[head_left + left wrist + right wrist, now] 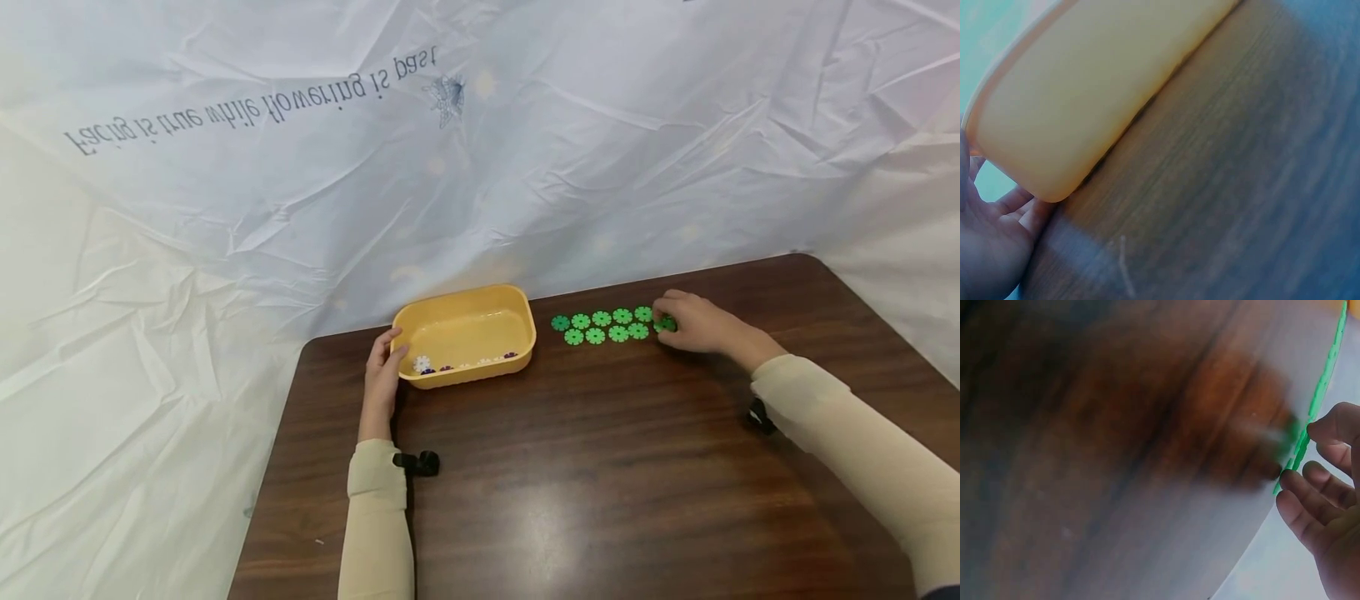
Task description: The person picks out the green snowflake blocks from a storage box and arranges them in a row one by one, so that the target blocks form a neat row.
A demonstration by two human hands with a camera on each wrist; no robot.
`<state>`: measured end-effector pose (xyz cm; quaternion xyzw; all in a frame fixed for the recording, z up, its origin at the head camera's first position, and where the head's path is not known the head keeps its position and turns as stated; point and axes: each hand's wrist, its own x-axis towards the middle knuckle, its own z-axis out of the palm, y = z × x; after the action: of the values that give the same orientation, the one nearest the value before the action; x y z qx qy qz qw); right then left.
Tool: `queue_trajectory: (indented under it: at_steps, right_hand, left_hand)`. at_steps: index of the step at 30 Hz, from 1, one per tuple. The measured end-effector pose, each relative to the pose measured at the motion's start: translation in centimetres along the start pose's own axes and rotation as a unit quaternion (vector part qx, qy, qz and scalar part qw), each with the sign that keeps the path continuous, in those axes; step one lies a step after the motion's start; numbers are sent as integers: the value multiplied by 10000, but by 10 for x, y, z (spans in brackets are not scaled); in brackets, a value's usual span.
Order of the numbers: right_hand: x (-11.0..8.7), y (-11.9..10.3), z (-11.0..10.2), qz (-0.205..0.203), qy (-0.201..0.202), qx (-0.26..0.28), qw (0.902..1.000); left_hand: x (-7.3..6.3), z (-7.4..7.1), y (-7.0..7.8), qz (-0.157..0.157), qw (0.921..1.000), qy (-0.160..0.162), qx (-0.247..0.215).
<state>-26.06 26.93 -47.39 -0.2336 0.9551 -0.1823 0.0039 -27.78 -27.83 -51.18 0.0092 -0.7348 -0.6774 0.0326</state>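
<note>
My left hand (381,379) grips the left end of a yellow plastic tub (463,379), its thumb at the rim; the left wrist view shows this hand (997,240) curled at the tub's corner. Inside the tub, white and purple snowflake discs lie along the near side, one white disc (422,363) at the left. To the right of the tub, green snowflake discs (602,318) lie flat in two rows. At their right end my right hand (697,323) pinches a green disc (664,324), partly hidden by the fingers, low over the table.
The brown wooden table (570,467) runs up to a wrinkled white cloth (525,167) with printed lettering behind it. A darker green disc (560,322) begins the far row, beside the tub. Black wrist cameras (422,463) are strapped over both sleeves.
</note>
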Motion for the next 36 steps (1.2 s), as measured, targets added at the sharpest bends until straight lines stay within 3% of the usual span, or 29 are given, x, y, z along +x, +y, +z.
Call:
queue_trajectory:
  at_steps: [7, 12, 18, 22, 26, 33, 36]
  right_hand:
    - [-2, 1, 3, 8, 123, 97, 9999]
    - [-7, 1, 6, 31, 149, 112, 9998]
    - [-7, 1, 4, -173, 407, 200, 9988]
    - [-7, 2, 3, -31, 253, 250, 9994]
    - [-8, 2, 1, 62, 115, 319, 9994]
    - [-7, 1, 0, -45, 290, 322, 9991]
    - [-9, 0, -2, -48, 357, 295, 9989]
  left_hand:
    - [0, -2, -1, -7, 10000, -20, 60]
    - [-1, -2, 1, -204, 9997, -96, 32]
    - [-15, 2, 26, -93, 9999, -93, 54]
    - [-20, 4, 35, -103, 9998, -138, 59]
    - [-18, 5, 33, -132, 9997, -199, 53]
    - [1, -1, 1, -4, 10000, -48, 70]
    - [-1, -2, -1, 123, 9999, 18, 110]
